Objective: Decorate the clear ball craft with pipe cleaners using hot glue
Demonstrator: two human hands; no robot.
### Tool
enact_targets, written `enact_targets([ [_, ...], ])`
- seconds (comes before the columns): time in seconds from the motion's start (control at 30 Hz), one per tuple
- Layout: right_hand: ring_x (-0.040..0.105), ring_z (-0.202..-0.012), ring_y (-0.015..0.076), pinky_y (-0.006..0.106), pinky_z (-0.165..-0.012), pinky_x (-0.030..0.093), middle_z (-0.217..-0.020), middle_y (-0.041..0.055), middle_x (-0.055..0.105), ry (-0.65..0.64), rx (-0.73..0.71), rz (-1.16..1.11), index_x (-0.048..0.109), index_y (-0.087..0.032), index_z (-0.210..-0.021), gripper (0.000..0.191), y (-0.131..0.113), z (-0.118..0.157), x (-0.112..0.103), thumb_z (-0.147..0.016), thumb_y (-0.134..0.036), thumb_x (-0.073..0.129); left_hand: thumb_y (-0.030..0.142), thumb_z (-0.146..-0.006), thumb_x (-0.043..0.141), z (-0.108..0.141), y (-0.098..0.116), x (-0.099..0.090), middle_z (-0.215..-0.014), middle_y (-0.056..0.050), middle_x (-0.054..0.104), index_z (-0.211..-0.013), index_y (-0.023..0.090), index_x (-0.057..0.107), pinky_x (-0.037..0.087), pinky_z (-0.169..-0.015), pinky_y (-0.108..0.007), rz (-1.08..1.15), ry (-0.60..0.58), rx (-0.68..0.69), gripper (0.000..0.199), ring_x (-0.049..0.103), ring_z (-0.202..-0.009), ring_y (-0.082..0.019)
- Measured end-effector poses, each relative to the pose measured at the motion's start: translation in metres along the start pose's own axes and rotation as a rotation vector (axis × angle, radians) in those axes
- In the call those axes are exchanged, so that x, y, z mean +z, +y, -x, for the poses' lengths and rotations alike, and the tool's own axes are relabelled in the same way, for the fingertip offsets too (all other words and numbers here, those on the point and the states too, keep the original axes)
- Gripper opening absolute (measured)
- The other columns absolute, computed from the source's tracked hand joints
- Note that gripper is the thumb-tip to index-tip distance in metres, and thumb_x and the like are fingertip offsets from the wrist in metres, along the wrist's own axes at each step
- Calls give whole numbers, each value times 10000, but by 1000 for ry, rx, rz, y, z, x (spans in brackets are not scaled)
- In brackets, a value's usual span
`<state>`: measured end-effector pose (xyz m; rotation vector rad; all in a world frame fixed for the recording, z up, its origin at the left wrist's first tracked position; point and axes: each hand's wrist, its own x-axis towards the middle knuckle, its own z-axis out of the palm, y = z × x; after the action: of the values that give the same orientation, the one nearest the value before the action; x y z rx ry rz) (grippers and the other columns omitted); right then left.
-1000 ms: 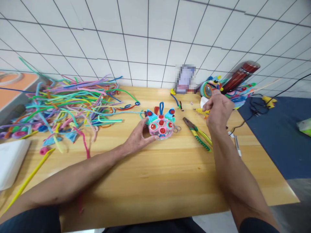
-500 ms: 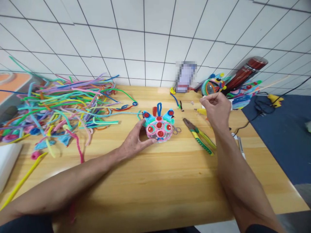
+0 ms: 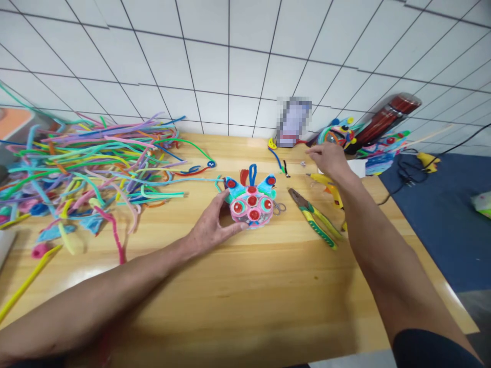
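My left hand (image 3: 210,220) curls round the left side of a colourful pipe-cleaner animal head (image 3: 252,201), thumb at its lower front. The head has pink rings, red round spots, blue pointed ears and a blue loop on top. My right hand (image 3: 328,158) is over the back right of the table, fingertips pressed together and pointing left. Anything between them is too small to make out. Below those fingertips lies a small pale scrap (image 3: 303,163). A yellow glue gun (image 3: 326,183) rests partly under my right forearm, near pliers (image 3: 314,220) with green and yellow handles.
A heap of pipe cleaners (image 3: 95,163) covers the left of the table. Small scissors (image 3: 280,207) lie behind the animal head. A blurred-out phone (image 3: 293,122) leans on the tiled wall. At right stand a red flask (image 3: 387,122), a white card (image 3: 356,167) and a black cord (image 3: 406,174).
My right hand has moved slightly left and back, its fingers now stretching further left. My left hand stays on the animal head. The view has shifted a little.
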<state>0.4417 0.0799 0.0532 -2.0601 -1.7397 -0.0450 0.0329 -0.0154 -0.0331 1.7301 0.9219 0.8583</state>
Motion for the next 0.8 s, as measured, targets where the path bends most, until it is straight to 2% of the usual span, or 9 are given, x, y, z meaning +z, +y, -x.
enact_targets([
  [0.13, 790, -1125, 364, 497, -1074, 586, -1092, 158, 869, -140, -34, 72, 891, -110, -1039, 330, 4, -21, 10, -862, -74, 614, 585, -869, 894, 0, 2, -1, -1559, -211, 640, -1607, 218, 398, 496, -1281, -638, 12, -20, -15, 962, 646, -1459, -390],
  [0.33, 807, -1018, 335, 468, -1008, 609, -999, 96, 878, -277, -128, 193, 874, -166, -940, 287, 15, -44, 21, -798, -42, 657, 597, -881, 880, 1, 8, -2, -1560, -218, 637, -1603, 216, 390, 510, -1266, -638, 8, -27, -7, 952, 662, -1435, -393],
  [0.53, 788, -1024, 346, 492, -1021, 586, -922, 91, 855, -307, -158, 283, 803, -165, -754, 136, 26, -64, 37, -767, -39, 752, 590, -903, 866, 0, 9, 0, -1514, -189, 673, -1583, 240, 414, 554, -1230, -606, 26, -29, 24, 888, 702, -1374, -368],
  [0.67, 784, -964, 284, 423, -976, 581, -923, 110, 845, -366, -187, 314, 791, -146, -765, 83, 30, -68, 43, -814, -79, 783, 589, -898, 871, 0, 8, 1, -1511, -182, 673, -1581, 243, 428, 559, -1225, -590, 33, -20, 35, 884, 709, -1355, -359],
  [0.8, 773, -903, 239, 353, -902, 559, -887, 108, 836, -414, -183, 414, 802, -126, -821, 109, 25, -65, 43, -823, -30, 751, 575, -889, 880, 0, 9, 1, -1505, -182, 676, -1579, 234, 441, 561, -1221, -586, 34, -17, 30, 886, 709, -1351, -362],
])
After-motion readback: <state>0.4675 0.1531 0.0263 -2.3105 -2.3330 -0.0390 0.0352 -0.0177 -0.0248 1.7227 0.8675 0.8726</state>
